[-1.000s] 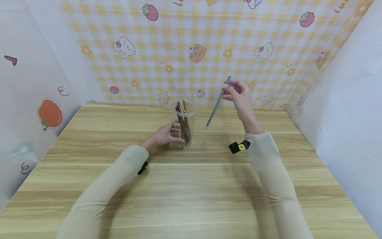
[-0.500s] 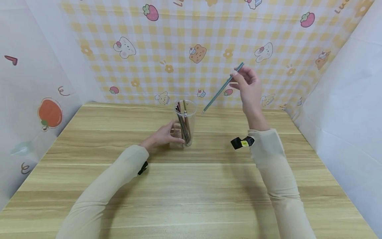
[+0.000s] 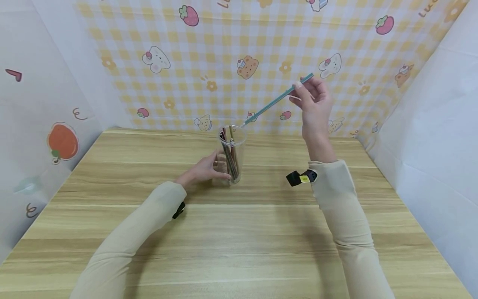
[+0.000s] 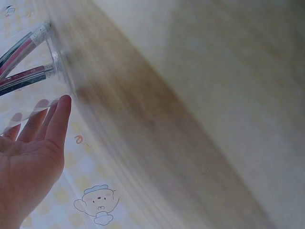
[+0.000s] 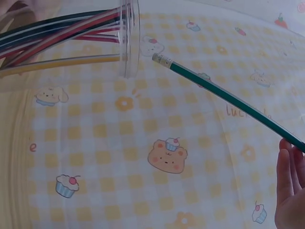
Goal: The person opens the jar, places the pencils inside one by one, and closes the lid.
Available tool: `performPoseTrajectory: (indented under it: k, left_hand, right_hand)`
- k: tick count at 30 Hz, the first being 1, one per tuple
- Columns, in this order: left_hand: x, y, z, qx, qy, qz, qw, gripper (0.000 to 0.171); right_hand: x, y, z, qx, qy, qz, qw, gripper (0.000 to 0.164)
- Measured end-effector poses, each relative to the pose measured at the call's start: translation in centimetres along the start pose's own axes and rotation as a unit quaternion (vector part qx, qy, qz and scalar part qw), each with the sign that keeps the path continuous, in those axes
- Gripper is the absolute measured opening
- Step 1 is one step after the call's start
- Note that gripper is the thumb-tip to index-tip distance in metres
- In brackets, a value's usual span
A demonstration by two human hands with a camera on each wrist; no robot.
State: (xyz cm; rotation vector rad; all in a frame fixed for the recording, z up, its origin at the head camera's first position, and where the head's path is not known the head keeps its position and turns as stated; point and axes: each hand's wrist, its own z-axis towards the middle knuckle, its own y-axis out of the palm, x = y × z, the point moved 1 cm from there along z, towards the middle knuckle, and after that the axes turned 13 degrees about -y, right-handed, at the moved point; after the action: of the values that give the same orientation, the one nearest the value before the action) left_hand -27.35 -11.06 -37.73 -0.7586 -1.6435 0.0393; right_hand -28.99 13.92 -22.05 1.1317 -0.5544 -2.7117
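Observation:
A tall clear plastic cup (image 3: 241,160) stands on the table with several pencils (image 3: 232,161) leaning inside. My left hand (image 3: 203,169) holds the cup low on its left side, thumb in front and fingers behind. In the left wrist view, the fingers (image 4: 56,119) lie along the cup wall. Up to the right, my right hand (image 3: 316,108) pinches a green pencil (image 3: 275,101) near its upper end between thumb and fingers. The pencil slants down to the left. Its eraser end (image 5: 161,60) is close to the cup's rim (image 5: 134,38) in the right wrist view.
The wood-grain table (image 3: 239,249) extends in front of both arms. Behind it hangs a yellow checked cloth (image 3: 224,62) with cartoon prints. White sheets (image 3: 433,137) close off the sides. A small black camera (image 3: 298,178) sits on the right wrist.
My right hand has risen and moved right, tilting the pencil flatter, so that its eraser end swung up and left to the cup's rim. My left hand and the cup stay put.

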Motion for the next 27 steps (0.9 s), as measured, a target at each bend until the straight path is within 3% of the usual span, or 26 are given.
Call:
performPoseTrajectory:
  k: [7, 12, 19, 27]
  left_hand:
    - [-0.4, -0.1, 0.3, -0.003, 0.003, -0.006, 1.0000, 0.081]
    - [-1.9, -0.1, 1.7, 0.001, 0.003, -0.006, 1.0000, 0.086]
    - [-2.7, -0.1, 2.3, 0.011, 0.004, 0.002, 0.9999, 0.086]
    - [-2.6, 0.0, 2.2, 0.014, -0.001, 0.003, 0.9999, 0.087]
  right_hand:
    - [1.2, 0.8, -0.8, -0.039, 0.021, -0.017, 0.999, 0.017]
    - [2.4, 1.4, -1.6, -0.071, 0.029, -0.051, 0.996, 0.016]
    - [4.3, 2.0, -2.9, -0.145, 0.023, -0.105, 0.984, 0.016]
    - [5.5, 2.2, -4.3, -0.170, 0.069, -0.159, 0.970, 0.014]
